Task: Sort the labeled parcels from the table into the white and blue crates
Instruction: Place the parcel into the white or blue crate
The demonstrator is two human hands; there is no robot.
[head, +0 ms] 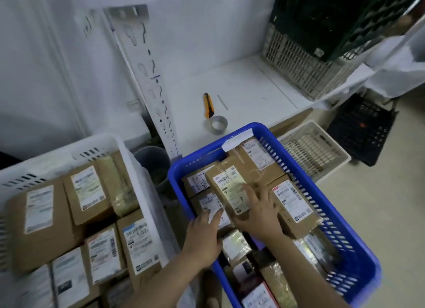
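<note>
Left hand resting flat on low parcel; right hand, splayed open, pressing top parcel lying lengthwise away; boxes crowding both sides.

The blue crate stands at the right, with slotted walls, and is full of brown cardboard parcels with white labels. One long parcel lies on top of the others, a little tilted, label up. The white crate at the left holds similar boxes, flat and close together, labels up.
</note>
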